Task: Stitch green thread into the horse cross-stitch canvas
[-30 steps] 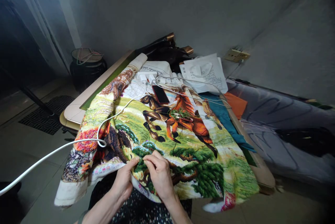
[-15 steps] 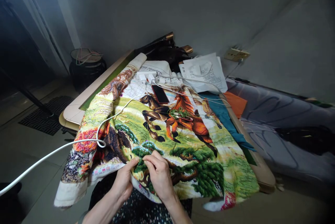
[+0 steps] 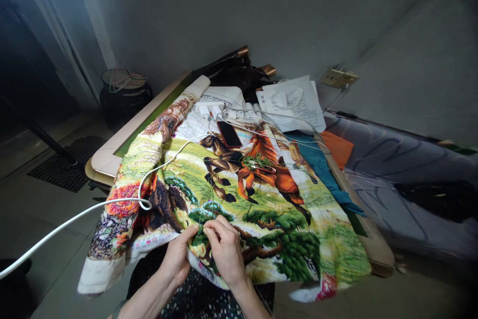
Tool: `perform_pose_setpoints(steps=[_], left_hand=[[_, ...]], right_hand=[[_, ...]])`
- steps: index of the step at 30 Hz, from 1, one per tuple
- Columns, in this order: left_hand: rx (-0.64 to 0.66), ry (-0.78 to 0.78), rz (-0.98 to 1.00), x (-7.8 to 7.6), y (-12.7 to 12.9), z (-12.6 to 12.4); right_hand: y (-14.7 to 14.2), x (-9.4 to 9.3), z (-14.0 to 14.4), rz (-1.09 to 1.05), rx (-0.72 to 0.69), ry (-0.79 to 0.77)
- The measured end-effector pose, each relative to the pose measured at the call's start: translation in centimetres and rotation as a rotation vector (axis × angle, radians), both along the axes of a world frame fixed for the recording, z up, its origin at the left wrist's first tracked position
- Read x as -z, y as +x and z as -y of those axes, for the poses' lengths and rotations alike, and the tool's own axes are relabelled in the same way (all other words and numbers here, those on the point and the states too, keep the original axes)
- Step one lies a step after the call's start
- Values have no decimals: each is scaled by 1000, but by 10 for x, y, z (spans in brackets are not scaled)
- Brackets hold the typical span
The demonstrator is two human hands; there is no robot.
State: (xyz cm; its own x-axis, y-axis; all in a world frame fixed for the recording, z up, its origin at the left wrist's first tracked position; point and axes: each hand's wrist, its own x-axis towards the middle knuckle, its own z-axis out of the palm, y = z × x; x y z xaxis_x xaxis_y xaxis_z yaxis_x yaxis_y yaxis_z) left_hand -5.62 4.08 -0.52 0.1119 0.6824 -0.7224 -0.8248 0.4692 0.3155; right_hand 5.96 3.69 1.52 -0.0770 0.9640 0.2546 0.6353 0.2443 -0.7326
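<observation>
A large cross-stitch cloth [image 3: 261,199] with horses and green trees lies draped over a table and my lap. My left hand [image 3: 175,257] grips the cloth's near edge from below, thumb on top. My right hand [image 3: 224,247] rests on the cloth beside it, its fingertips pinched together at a green tree patch; a thin green thread [image 3: 211,199] runs up from there. A needle is too small to make out.
A red phone [image 3: 229,134], white chargers [image 3: 209,109] and a thick white cable [image 3: 74,219] lie on the cloth. Behind are a white printed bag [image 3: 295,102], teal and orange fabric [image 3: 328,155], a wall socket [image 3: 338,78] and a black pot [image 3: 123,95] on the floor.
My right hand's fingertips have shifted very slightly to the left on the cloth. Everything else stays where it was.
</observation>
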Motion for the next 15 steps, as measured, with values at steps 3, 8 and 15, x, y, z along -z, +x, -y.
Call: perform_pose_setpoints(steps=[3,8,15], left_hand=[[16,8,17,0,-1,0],[59,10,26,-2,-2,0],[79,64,1,5,-6,3]], right_hand=[[2,1,2,22,-16,23],[3,3,5,112,-10,81],[-12,-5,1,239,-46,136]])
